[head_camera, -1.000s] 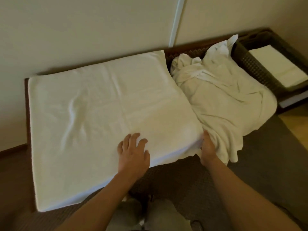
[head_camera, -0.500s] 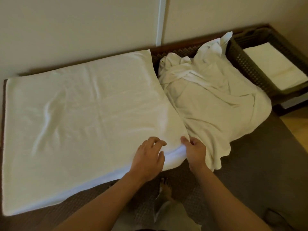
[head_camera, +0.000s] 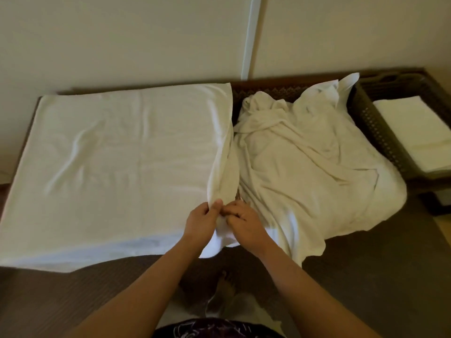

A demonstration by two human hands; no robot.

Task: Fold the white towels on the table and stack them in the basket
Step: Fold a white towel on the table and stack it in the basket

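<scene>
A white towel (head_camera: 117,162) lies spread flat over the left part of the dark table (head_camera: 268,90). Its near right corner is lifted off the table. My left hand (head_camera: 201,222) pinches that corner between thumb and fingers. My right hand (head_camera: 240,222) grips the same corner right beside it, fingers curled into the cloth. A crumpled heap of white towels (head_camera: 312,167) lies to the right of the spread towel. The dark woven basket (head_camera: 371,123) stands at the far right with a folded white towel (head_camera: 415,135) inside.
A pale wall with a white vertical strip (head_camera: 251,37) runs right behind the table. Grey carpet (head_camera: 378,276) covers the floor in front. My bare foot (head_camera: 225,286) shows below my hands.
My left hand slid right from lying flat on the towel to its near right corner. Both hands now hold that corner, and it has risen off the table.
</scene>
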